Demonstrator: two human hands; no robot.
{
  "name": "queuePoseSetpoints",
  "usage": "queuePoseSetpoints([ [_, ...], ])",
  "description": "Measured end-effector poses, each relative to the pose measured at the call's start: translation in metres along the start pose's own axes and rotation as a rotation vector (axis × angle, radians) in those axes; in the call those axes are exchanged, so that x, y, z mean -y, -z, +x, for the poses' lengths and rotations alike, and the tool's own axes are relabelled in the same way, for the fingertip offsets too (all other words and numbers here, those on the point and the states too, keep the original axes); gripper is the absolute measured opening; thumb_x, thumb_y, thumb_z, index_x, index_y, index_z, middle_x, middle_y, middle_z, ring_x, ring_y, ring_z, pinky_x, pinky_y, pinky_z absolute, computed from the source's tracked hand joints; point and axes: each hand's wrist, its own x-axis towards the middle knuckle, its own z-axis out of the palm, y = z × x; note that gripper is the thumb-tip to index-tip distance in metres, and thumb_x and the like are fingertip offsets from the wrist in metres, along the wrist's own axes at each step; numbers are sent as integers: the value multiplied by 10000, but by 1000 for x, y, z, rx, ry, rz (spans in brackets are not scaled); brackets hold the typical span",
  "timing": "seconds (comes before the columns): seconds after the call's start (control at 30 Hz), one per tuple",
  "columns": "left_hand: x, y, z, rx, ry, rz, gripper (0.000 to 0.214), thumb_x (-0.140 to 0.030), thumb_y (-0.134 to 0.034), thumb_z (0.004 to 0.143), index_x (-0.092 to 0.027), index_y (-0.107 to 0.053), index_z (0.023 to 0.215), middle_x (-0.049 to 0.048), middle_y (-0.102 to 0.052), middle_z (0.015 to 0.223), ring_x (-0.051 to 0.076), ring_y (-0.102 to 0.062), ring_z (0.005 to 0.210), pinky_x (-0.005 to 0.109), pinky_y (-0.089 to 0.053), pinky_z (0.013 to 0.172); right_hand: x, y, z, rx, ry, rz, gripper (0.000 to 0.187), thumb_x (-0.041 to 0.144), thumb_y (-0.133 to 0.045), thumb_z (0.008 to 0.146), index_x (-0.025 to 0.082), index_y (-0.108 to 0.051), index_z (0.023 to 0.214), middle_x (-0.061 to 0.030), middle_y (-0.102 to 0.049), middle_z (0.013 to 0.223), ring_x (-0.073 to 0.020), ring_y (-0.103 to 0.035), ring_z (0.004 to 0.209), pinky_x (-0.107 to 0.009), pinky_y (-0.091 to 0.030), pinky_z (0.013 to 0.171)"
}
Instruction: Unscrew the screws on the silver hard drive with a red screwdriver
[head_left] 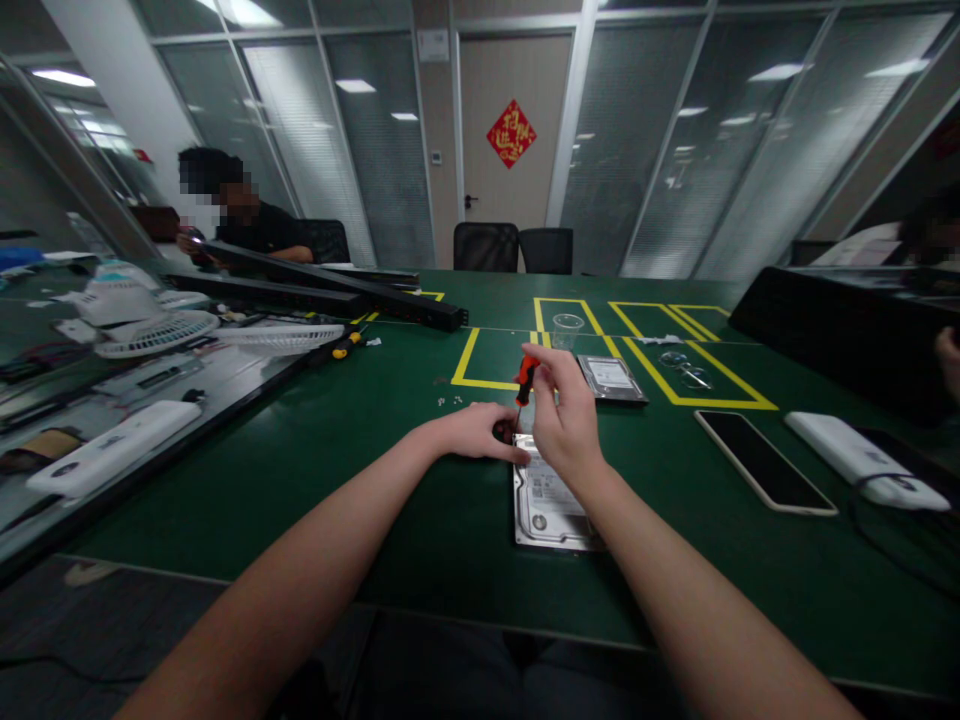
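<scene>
"So, where is the hard drive (551, 500) to be found?"

"It is laid flat by the near edge of the green table (427, 540), label side up, its right part covered by the right hand (566, 410) and wrist."

"And how are the fingers set?"

"An orange and black screwdriver (527, 372) is grasped by the right hand, its shaft pointed down at the drive's far left corner. The left hand (484, 430) is placed at that same corner, thumb laid over the top face; whether anything is pinched by its other fingers cannot be told. Nor can the screwdriver's tip be made out."

"What is set nearby?"

"A second drive (611, 378) is placed just beyond the right hand, farther from the near edge. Small pale bits (450, 402) are scattered left of the screwdriver, and a phone (763, 460) is laid well to the right."
</scene>
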Motion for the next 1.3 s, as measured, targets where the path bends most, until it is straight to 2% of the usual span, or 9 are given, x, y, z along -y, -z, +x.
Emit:
queuePoseSetpoints([
  [0.3, 1, -1, 0, -12, -2, -19, 592, -664, -813, 745, -183, -731, 1080, 72, -746, 995, 245, -668, 885, 339, -483, 782, 1, 0, 0, -6, 2, -12, 282, 239, -459, 1071, 291, -635, 1285, -83, -679, 1193, -245, -667, 1126, -491, -580, 958],
  [0.57, 1, -1, 0, -14, -3, -21, 593, -662, -812, 746, -176, -734, 1077, 77, -749, 1001, 246, -672, 891, 338, -488, 780, 2, 0, 0, -4, 4, -20, 257, 267, -471, 1077, 274, -637, 1273, -86, -684, 1170, -234, -671, 1073, -462, -590, 911],
  [1.3, 1, -1, 0, -7, 10, -23, 611, -652, -813, 754, -180, -735, 1135, 94, -763, 1091, 266, -694, 954, 359, -516, 826, 4, 0, 0, 9, -11, -7, 265, 276, -483, 1075, 260, -638, 1290, -83, -693, 1166, -223, -675, 1059, -441, -575, 923],
])
